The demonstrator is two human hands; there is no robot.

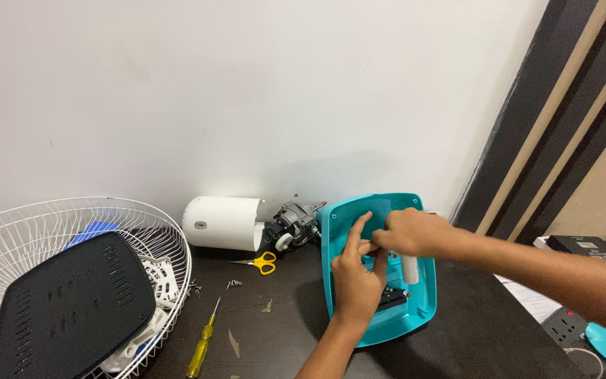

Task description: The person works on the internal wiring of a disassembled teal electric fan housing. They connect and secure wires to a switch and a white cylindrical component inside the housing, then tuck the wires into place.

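Observation:
A teal plastic fan base shell (341, 238) lies open side up on the dark table, with black parts and a white cylinder (409, 268) inside it. My left hand (356, 277) rests in the shell, its forefinger stretched up against the inner wall. My right hand (415, 233) reaches in from the right, fingers pinched on something small inside the shell next to my left fingers; what it pinches is hidden.
A fan motor (293, 224) with a white housing (222, 222) lies against the wall. Yellow scissors (264, 262), loose screws (233, 283) and a yellow screwdriver (203, 342) lie left of the shell. A white wire grille (173, 242) holds a black cover (71, 305). A power strip (564, 325) sits right.

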